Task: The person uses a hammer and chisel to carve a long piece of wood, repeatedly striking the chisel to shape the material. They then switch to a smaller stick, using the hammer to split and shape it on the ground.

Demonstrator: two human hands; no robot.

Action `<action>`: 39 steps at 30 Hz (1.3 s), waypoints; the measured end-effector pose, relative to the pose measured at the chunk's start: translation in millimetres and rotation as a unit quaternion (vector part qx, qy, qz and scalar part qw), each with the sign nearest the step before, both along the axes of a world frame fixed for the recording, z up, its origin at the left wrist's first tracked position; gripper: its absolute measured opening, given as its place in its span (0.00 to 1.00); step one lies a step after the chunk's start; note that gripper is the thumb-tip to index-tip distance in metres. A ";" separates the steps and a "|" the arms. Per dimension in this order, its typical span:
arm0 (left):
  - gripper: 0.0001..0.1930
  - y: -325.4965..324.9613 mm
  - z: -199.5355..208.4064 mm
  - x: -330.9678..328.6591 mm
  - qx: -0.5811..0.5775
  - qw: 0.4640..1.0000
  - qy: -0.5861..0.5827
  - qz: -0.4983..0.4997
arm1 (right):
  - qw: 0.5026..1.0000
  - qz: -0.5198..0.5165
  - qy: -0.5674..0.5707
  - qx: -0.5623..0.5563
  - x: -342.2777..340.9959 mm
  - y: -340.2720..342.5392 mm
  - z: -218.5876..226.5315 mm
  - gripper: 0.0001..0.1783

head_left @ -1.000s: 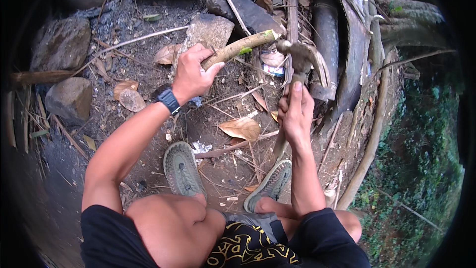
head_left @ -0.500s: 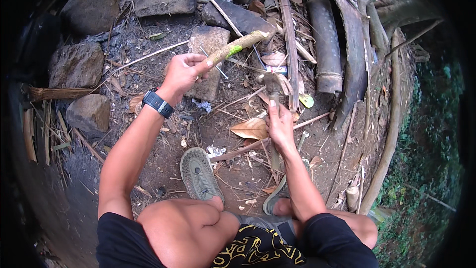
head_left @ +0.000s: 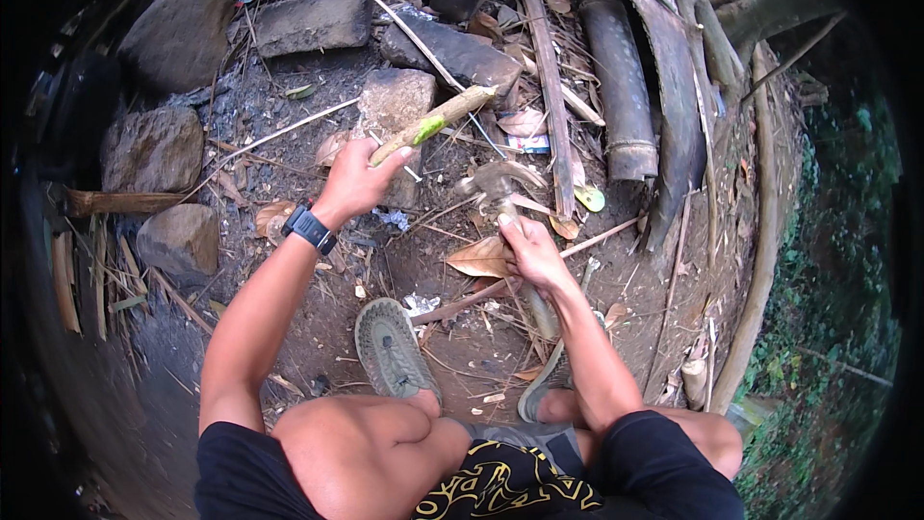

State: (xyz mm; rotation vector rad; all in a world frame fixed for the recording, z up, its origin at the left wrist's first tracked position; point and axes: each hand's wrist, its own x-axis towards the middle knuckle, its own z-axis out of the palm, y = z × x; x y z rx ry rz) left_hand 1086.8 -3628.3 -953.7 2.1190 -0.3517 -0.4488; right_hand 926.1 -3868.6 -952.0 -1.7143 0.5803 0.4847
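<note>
A short wooden stick [head_left: 452, 116] with bark and a bright green patch is gripped near its lower end by my left hand [head_left: 359, 181]. It slants up to the right above a flat stone [head_left: 397, 96]. Beside my left fingers a nail [head_left: 411, 173] shows; part of it is hidden. A second nail [head_left: 487, 137] slants below the stick's far end. My right hand [head_left: 532, 255] is closed round the handle of a claw hammer [head_left: 493, 183], just under its head. The hammer's handle runs down toward my right foot, and its head is apart from the stick.
Rocks [head_left: 159, 149] and dark blocks [head_left: 313, 23] lie at the left and back. A split plank [head_left: 551, 87] and a thick bamboo pole [head_left: 621, 77] lie at the right. Dry leaves [head_left: 481, 257], twigs and foil scraps [head_left: 420, 304] litter the dirt near my shoes [head_left: 390, 347].
The stick has tilted and shifted slightly left and down with my left hand. My right hand has lowered a little, and the hammer head has turned and moved left.
</note>
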 end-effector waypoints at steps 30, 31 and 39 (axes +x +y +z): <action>0.27 -26.7 108.7 41.4 -0.003 0.922 -0.284 -0.264 | 0.976 -0.070 -0.164 0.123 23.2 25.9 72.2 0.20; 0.30 -29.2 96.1 36.1 -0.037 0.935 -0.326 -0.133 | 0.974 -0.099 -0.168 0.119 22.3 26.0 70.5 0.20; 0.15 -43.1 54.8 -39.8 -0.227 0.932 0.264 -0.105 | 0.924 -0.236 -0.294 0.063 41.4 64.7 54.0 0.14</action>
